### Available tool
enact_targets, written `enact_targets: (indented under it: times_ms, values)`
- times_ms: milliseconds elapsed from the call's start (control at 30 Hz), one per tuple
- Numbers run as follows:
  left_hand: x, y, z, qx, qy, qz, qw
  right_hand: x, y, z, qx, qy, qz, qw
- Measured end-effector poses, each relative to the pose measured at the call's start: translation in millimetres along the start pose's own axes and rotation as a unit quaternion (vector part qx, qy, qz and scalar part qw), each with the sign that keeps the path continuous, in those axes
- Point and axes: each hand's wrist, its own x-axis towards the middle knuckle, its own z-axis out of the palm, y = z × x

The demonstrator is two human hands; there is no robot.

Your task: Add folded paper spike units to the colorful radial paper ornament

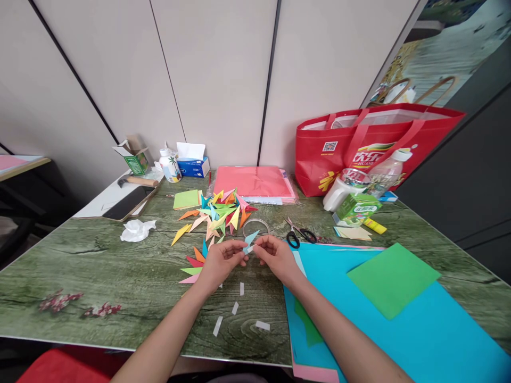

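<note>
My left hand (224,260) pinches a light blue folded paper piece (251,237) with a pointed tip. My right hand (278,258) is closed at the piece's lower end, its fingertips on a small white strip (250,249) that lies against the paper. Just behind both hands lies a tape roll (256,221). Several short white strips (235,308) are scattered on the table in front of me. Left of my left hand, colored folded paper points (194,261) fan out, partly hidden by it. Beyond them is a pile of similar pieces (221,213) in many colors.
Black-handled scissors (295,234) lie right of the roll. Large blue sheets (339,303) with a green square (394,281) cover the right side. A red bag (319,159), green box (356,210), crumpled tissue (138,230), phone (128,203) and hammer (138,181) stand or lie around.
</note>
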Motion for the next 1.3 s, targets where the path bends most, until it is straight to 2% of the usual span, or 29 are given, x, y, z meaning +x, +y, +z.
enact_targets:
  times_ms: [1300]
  values:
    - [-1.7,2.2,1.2,-0.004,-0.007,-0.01,1.0,-1.7,-2.2,2.2,-0.03,0.006,0.0,1.0]
